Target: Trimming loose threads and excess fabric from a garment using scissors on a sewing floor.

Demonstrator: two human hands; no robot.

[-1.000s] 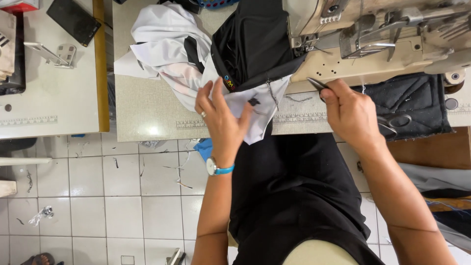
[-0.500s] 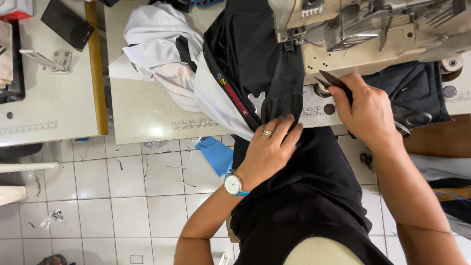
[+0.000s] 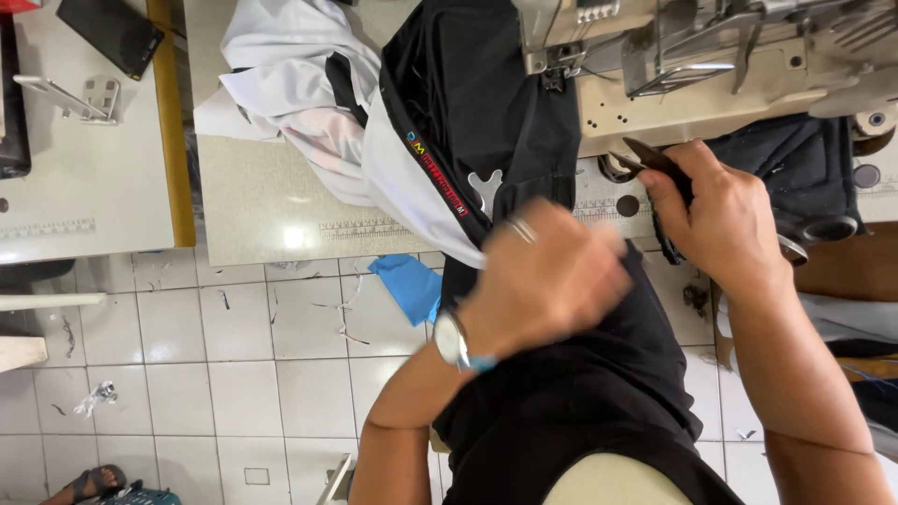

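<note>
A black and white garment lies over the edge of the sewing table and drapes down onto my lap. My left hand, blurred by motion, with a ring and a wristwatch, presses on the black cloth at the table's edge, fingers curled; whether it grips the cloth is unclear. Off to the right, my right hand holds small dark thread snips and a fold of black fabric. The snips point toward the sewing machine.
A white garment is heaped at the table's back left. A dark phone and a metal bracket lie on a second table at left. A blue scrap and thread bits lie on the white tiled floor.
My left hand dropped from the white collar piece and swept right and down onto the black cloth. The garment was turned so its black side faces up. The right hand stayed near the machine.
</note>
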